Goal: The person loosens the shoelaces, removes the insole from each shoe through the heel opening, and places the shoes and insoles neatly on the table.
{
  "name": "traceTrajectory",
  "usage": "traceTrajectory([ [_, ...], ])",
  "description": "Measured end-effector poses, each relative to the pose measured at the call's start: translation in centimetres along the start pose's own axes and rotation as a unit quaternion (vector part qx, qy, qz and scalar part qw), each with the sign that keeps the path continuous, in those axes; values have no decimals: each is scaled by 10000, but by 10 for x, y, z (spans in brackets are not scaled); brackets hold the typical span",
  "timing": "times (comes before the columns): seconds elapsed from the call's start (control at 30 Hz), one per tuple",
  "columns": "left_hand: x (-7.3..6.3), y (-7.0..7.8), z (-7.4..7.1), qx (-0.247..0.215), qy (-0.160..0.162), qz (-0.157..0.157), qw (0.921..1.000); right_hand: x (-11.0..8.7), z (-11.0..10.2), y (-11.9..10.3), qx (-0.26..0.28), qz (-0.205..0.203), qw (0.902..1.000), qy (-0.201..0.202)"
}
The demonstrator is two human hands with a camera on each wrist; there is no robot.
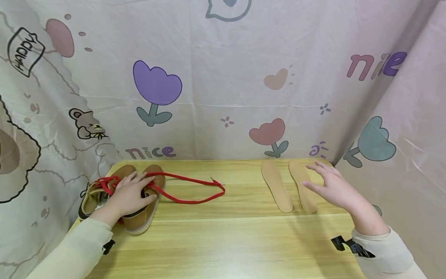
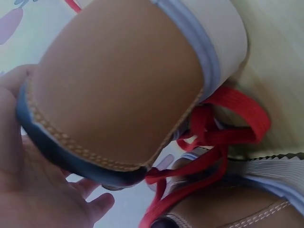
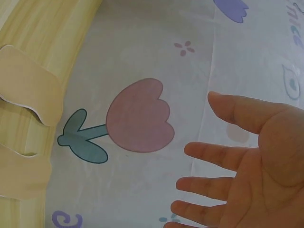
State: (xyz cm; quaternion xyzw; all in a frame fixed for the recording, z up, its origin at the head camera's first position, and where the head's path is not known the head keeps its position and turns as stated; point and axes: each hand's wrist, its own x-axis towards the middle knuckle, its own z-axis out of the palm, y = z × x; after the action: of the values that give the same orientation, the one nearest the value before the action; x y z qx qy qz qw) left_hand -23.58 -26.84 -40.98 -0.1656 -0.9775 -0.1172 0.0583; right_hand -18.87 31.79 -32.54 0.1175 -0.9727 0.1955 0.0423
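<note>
A pair of tan shoes with dark trim and red laces sits at the left of the table. My left hand (image 1: 130, 193) rests over the right-hand shoe (image 1: 136, 224), its fingers extended across the lacing and its thumb by the opening. In the left wrist view, the stitched tan leather of a shoe (image 2: 118, 80) fills the middle, with that hand's thumb against the dark collar. A red lace (image 1: 191, 201) stretches rightward in a long loop. My right hand (image 1: 331, 186) hovers empty, fingers spread, just right of two tan insoles, the left insole (image 1: 277, 188) and the right insole (image 1: 302, 186).
The left-hand shoe (image 1: 92, 197) stands close against its mate, near the table's left edge. Beneath everything is a light wooden table (image 1: 223, 248). A printed curtain (image 1: 216, 77) hangs behind the table and along both sides.
</note>
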Motion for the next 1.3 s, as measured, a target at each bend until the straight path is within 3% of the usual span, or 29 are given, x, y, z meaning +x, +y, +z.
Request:
traceTrajectory([
  [0.43,-5,3,-11,29,148,-162,9998,0,-2,6,7,51,10000,62],
  [1.0,3,37,-14,-54,329,161,9993,10,14,-5,-127,-211,9997,65],
  [1.3,11,55,-6,-161,362,312,9987,16,25,-13,-2,-286,9996,15],
])
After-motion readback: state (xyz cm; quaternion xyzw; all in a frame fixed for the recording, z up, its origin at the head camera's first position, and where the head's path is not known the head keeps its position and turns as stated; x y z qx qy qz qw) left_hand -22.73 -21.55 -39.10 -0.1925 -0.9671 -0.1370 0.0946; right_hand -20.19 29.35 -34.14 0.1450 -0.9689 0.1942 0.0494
